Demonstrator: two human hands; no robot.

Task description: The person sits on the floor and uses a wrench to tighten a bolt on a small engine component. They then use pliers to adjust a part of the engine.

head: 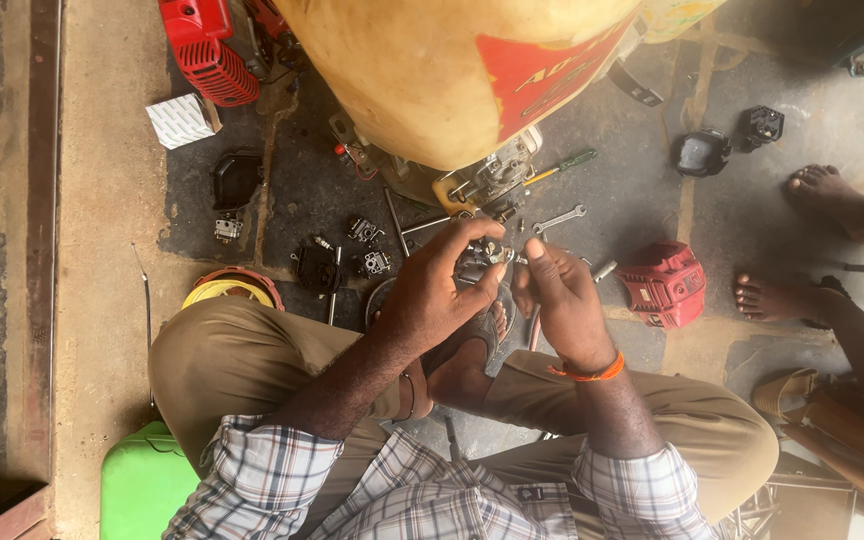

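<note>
I see both hands raised over the lap: left hand (437, 290) and right hand (562, 300) pinching one small metal part (487, 258) (fingers curled inward).

The scene is lit by soft, even daylight, and no hard shadows are cast. A warm sheen is seen on the yellow tank (432, 70), which is slightly blurred by nearness. Below the tank, small parts on the dark floor (632, 190) are rendered sharply. Darker tones are found right of the tank.
</note>
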